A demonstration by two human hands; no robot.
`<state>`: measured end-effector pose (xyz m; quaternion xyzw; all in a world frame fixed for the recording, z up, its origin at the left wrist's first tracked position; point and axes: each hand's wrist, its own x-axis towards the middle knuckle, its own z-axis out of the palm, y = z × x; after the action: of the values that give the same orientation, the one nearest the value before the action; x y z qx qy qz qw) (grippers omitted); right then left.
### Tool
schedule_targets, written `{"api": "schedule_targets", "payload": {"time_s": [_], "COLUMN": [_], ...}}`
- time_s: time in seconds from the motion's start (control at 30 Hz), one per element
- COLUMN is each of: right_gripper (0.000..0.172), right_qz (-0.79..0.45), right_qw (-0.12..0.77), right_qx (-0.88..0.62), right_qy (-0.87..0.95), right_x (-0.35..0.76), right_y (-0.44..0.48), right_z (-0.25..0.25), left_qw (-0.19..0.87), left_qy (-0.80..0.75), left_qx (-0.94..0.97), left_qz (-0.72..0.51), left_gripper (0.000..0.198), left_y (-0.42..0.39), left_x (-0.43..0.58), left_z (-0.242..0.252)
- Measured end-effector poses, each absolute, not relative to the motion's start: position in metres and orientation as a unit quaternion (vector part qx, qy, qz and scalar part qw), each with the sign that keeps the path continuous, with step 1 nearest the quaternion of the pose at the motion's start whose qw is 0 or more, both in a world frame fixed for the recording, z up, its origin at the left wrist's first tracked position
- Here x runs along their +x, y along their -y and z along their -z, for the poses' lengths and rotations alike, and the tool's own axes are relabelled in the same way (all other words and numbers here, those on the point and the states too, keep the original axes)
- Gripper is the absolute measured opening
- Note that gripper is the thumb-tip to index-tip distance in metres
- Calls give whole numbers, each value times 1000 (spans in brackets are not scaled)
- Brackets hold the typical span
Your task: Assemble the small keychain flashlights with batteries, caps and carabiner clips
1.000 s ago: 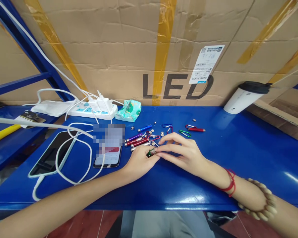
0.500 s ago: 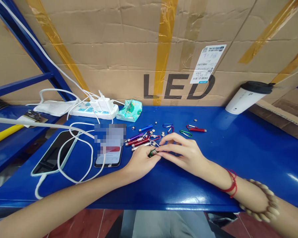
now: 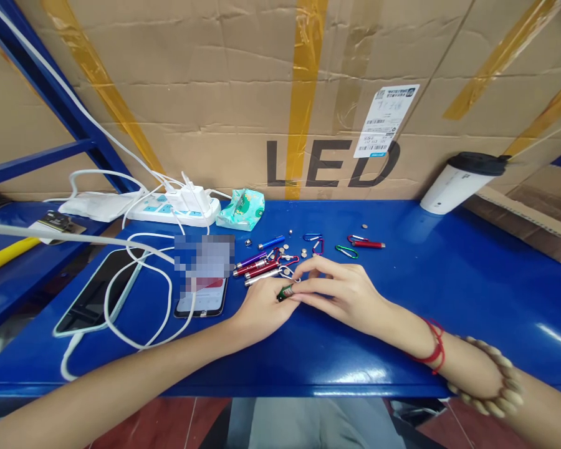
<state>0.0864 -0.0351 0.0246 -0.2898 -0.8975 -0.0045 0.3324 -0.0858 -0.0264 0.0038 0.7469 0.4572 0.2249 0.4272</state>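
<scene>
While left hand [image 3: 265, 307] and right hand [image 3: 355, 293] clamp one green tube [image 3: 285, 292] behind bench [image 3: 280, 374] front edge, fingertip work apparent; next, steady pinch advisable.

I'm seeing bright, fairly even light, glare streaking the glossy worktop [image 3: 355, 368] near its front edge and at right; blocky pixels mask part of the lit phone [image 3: 210, 288], and wide-angle stretch pulls the edges.
</scene>
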Motion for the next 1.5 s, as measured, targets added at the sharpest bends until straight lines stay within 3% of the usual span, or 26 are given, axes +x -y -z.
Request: {"api": "schedule_targets", "payload": {"time_s": [0.13,0.23,0.33,0.4,0.5,0.57,0.67,0.83,1.1,1.33,1.5], "right_gripper": [16,12,19,27,32,29,18,12,22,24,23], "right_qz": [34,41,20,24,33,30,14,-66,-225,-293,-301], "right_qw": [317,369,398,346,188,112,73,95,104,104,193], "right_qx": [-284,-271,-335,-415,-500,-529,-545,-551,-524,-484,-434], "right_qy": [904,888,854,841,845,841,835,826,815,818,827], "right_x": [86,91,102,112,124,128,129,129,136,136,119], "right_y": [37,35,27,19,9,4,0,-5,-12,-10,-2], "right_z": [-28,-30,-37,-42,-45,-43,-36,-32,-32,-31,-33], "left_qw": [440,448,504,534,540,535,534,548,534,513,489], "left_qy": [-449,-451,-447,-451,-453,-450,-449,-446,-419,-424,-435], "left_qx": [742,731,680,644,628,630,629,623,652,686,703], "left_qz": [-234,-247,-289,-311,-330,-338,-342,-335,-338,-294,-279], "left_gripper": [22,27,35,38,41,41,40,38,39,37,36], "left_y": [25,26,27,28,29,30,30,31,32,32,31], "left_x": [-86,-84,-82,-81,-81,-82,-82,-82,-84,-84,-84], "left_z": [-3,-5,-10,-13,-16,-17,-17,-17,-15,-13,-10]}}
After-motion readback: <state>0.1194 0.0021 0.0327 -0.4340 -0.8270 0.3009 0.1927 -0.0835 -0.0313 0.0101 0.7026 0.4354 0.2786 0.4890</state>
